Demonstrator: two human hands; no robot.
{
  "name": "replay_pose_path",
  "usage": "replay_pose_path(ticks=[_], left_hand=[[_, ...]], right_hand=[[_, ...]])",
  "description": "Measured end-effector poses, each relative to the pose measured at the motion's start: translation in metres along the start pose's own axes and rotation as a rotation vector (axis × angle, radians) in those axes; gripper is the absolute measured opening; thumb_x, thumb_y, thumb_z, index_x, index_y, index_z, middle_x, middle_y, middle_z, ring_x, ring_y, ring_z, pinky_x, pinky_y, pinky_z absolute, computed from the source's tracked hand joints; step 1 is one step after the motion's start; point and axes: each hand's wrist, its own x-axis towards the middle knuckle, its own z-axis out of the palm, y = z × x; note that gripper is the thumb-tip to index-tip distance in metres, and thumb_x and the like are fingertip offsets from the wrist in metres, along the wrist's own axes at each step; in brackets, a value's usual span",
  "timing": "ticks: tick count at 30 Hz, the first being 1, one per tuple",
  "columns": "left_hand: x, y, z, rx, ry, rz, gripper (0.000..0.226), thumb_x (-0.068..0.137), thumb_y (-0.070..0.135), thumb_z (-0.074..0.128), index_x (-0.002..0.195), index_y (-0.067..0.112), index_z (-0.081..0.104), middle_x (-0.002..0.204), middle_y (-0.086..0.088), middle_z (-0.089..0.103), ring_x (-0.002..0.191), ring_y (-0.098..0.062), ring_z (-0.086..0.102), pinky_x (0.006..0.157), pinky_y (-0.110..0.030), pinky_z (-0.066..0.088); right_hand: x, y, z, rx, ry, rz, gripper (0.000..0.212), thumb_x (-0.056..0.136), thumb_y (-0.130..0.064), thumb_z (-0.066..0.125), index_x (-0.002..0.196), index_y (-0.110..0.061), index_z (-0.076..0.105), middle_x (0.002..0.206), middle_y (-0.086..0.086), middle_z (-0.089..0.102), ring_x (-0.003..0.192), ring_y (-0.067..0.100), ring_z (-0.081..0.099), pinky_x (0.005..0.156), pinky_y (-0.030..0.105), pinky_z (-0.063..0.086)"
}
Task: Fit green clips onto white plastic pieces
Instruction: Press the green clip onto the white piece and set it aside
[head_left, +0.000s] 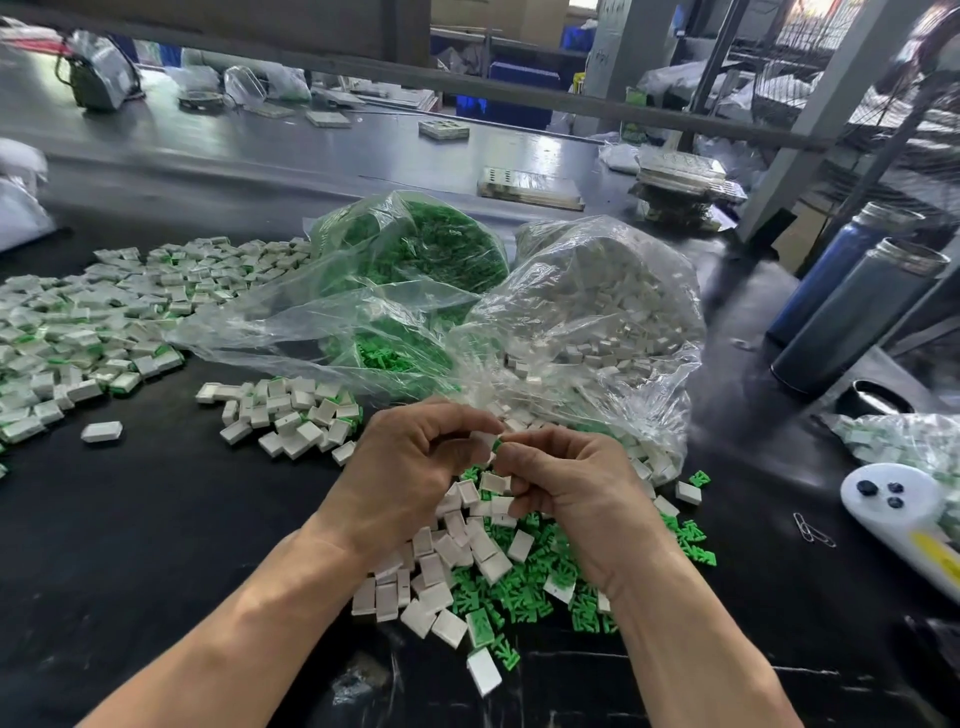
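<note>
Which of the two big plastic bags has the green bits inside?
The left bag, behind the hands. It shows green clips through the clear plastic, while the right bag beside it holds white pieces.

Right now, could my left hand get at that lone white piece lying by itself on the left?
Probably yes. The lone white piece lies apart on bare black table, nothing between, but the left hand holds a part and must free up first.

I see a black table (156, 519) under everything; at my twelve o'clock a clear bag (415, 249) shows green clips, at one o'clock another clear bag (613, 291) shows white pieces; white-and-green assembled parts (78, 332) at ten o'clock, dark blue bottles (852, 306) at two, a white controller (898, 509) with dark buttons at three
</note>
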Motion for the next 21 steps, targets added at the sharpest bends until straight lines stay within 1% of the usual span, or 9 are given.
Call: replay_pose_path(ticks=[2, 4, 7, 9, 14, 18, 21], left_hand=[[0.0013, -0.0015, -0.0007, -0.014, -0.010, 0.001, 0.027, 0.090, -0.002, 0.073, 0.100, 0.021, 0.081, 0.089, 0.009, 0.075, 0.074, 0.000, 0.068, 0.067, -0.013, 0.052], [0.0022, -0.0026, -0.0004, -0.040, -0.011, -0.001, 0.027, 0.089, -0.004, 0.073, 0.100, 0.019, 0.081, 0.082, 0.012, 0.073, 0.070, 0.000, 0.066, 0.065, -0.014, 0.051], [0.0032, -0.0040, 0.0008, -0.078, 0.003, -0.001, 0.027, 0.089, -0.008, 0.072, 0.100, 0.015, 0.081, 0.075, 0.016, 0.071, 0.063, 0.001, 0.063, 0.060, -0.012, 0.049], [0.0037, -0.0049, 0.0009, -0.084, 0.003, -0.002, 0.027, 0.089, -0.009, 0.071, 0.101, 0.014, 0.081, 0.075, 0.016, 0.071, 0.062, 0.001, 0.062, 0.060, -0.012, 0.048], [0.0021, -0.0061, 0.0020, -0.050, 0.016, 0.013, 0.029, 0.089, -0.007, 0.072, 0.100, 0.018, 0.081, 0.076, 0.017, 0.071, 0.063, 0.001, 0.062, 0.059, -0.011, 0.048], [0.0016, -0.0058, 0.0054, -0.005, 0.051, 0.020, 0.027, 0.092, -0.003, 0.071, 0.102, 0.021, 0.080, 0.075, 0.018, 0.071, 0.065, 0.002, 0.064, 0.060, -0.011, 0.049], [0.0020, -0.0051, 0.0073, -0.039, 0.078, -0.031, 0.028, 0.095, -0.002, 0.068, 0.103, 0.023, 0.078, 0.079, 0.009, 0.076, 0.067, -0.001, 0.067, 0.060, -0.014, 0.051]], right_hand=[[-0.0001, 0.0000, -0.0007, -0.006, -0.001, 0.002, 0.005, 0.082, -0.004, 0.084, 0.084, -0.008, 0.083, 0.079, 0.014, 0.076, 0.062, 0.016, 0.065, 0.054, 0.026, 0.056], [-0.0004, 0.0001, -0.0005, 0.017, 0.012, 0.004, 0.002, 0.084, -0.003, 0.083, 0.085, -0.005, 0.082, 0.079, 0.015, 0.075, 0.062, 0.017, 0.065, 0.054, 0.026, 0.056], [-0.0002, 0.0011, 0.0023, 0.064, 0.032, -0.005, 0.007, 0.086, -0.002, 0.080, 0.092, 0.001, 0.079, 0.077, 0.014, 0.074, 0.061, 0.017, 0.064, 0.055, 0.028, 0.057], [0.0000, 0.0015, 0.0041, 0.072, 0.038, -0.009, 0.008, 0.087, -0.001, 0.079, 0.093, 0.004, 0.077, 0.076, 0.013, 0.073, 0.060, 0.016, 0.063, 0.055, 0.028, 0.057], [0.0003, 0.0011, 0.0029, 0.071, 0.027, 0.009, 0.009, 0.087, -0.001, 0.079, 0.094, 0.004, 0.077, 0.076, 0.013, 0.072, 0.060, 0.016, 0.062, 0.053, 0.027, 0.056], [0.0011, 0.0029, 0.0037, 0.089, 0.031, 0.005, 0.007, 0.089, -0.004, 0.077, 0.094, 0.001, 0.077, 0.079, 0.013, 0.073, 0.064, 0.018, 0.063, 0.056, 0.029, 0.058], [0.0003, 0.0029, 0.0054, 0.088, 0.050, -0.040, 0.004, 0.093, -0.007, 0.074, 0.095, -0.003, 0.076, 0.082, 0.013, 0.075, 0.066, 0.020, 0.066, 0.058, 0.030, 0.058]])
